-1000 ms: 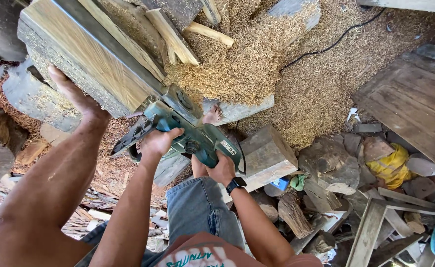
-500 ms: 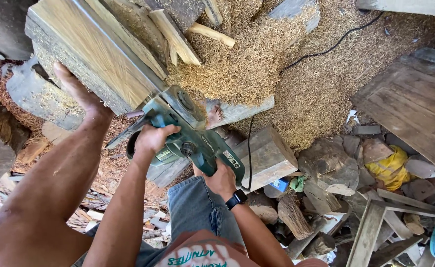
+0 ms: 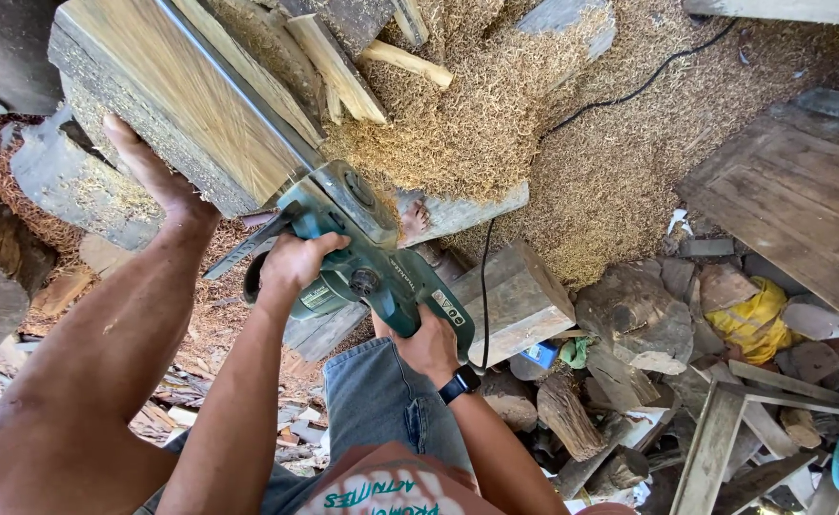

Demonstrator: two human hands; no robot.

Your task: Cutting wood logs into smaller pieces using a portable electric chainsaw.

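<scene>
right hand and left hand each keep a closed grip on the green chainsaw, its bar now deeper in the timber block that a co-worker's hand steadies, so the cut is advancing.

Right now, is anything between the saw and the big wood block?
Nothing visible. The chainsaw, gripped by the left hand and right hand, has its bar on the wood block. Another person's hand presses the block's side, left of the bar.
</scene>
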